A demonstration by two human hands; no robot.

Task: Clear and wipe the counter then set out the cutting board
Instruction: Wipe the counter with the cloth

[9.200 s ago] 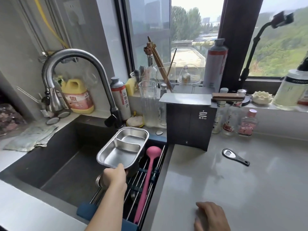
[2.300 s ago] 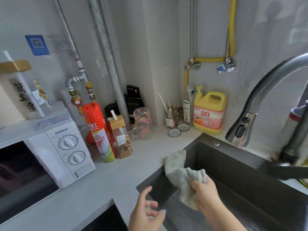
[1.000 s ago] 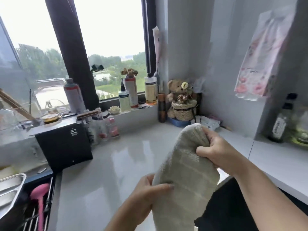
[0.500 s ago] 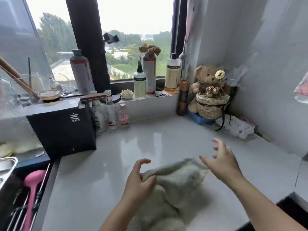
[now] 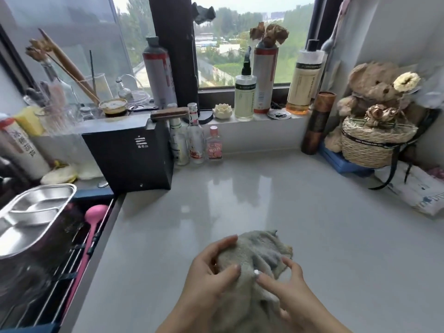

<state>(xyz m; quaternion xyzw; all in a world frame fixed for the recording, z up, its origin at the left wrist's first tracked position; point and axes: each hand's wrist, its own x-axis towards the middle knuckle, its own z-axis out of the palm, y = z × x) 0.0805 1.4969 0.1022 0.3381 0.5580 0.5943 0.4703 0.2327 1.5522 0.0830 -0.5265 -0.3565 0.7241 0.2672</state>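
- Tabletop: the pale stretch in front and to the right of the black box is bare and glossy. Bottles, a bear and a basket crowd only its back edge. Clearing looks done, by my reading.
- Steel tray: in front and to the left of the black box, over the sink rack. Off the work surface.
- Cloth: half a second ago it was just landing, loosely spread. Now it is bunched into a wad on the tabletop, well in front of the black box and to its right.
- Left hand: grip closed on the wad's near-box side, thumb over the top and fingers curled in against the fabric.
- Right hand: half a second ago it hung spread above the cloth. Now it lies on the side far from the black box, fingers fairly straight, grip wide, pressing rather than clutching.
- Meaning: cloth gathered and both hands on it, so the wiping stroke looks about to begin. No wet streaks show yet.
- Cutting board: not in view, and that step is still to come.
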